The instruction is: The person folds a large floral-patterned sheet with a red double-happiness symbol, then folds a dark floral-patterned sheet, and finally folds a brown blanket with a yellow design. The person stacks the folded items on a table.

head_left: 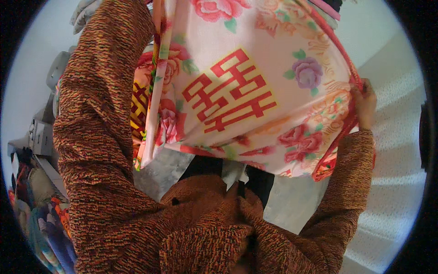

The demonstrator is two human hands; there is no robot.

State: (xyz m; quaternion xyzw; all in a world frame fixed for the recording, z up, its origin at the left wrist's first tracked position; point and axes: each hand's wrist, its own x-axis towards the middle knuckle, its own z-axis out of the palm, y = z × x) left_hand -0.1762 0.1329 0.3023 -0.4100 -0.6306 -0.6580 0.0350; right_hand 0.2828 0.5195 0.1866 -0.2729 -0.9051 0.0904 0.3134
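Note:
A large pink floral cloth (pixel 278 50) hangs spread in front of me. It carries roses, green leaves, a purple flower and a big red emblem outlined in yellow, and a red border runs along its right side. My right hand (pixel 365 99) is closed on that red border at the cloth's right edge. The left arm reaches up past the cloth's left side, and its hand lies beyond the top of the picture. Next to the left sleeve the cloth hangs in a narrow vertical fold, with a brighter red and yellow patterned part (pixel 139 107) showing behind it.
At the lower left lies a pile of clothes and fabrics (pixel 48 223), with a white box (pixel 42 138) above it. A pale dotted curtain (pixel 394 160) hangs on the right. Folded textiles (pixel 326 9) show behind the cloth at the top. Grey floor (pixel 292 196) lies below.

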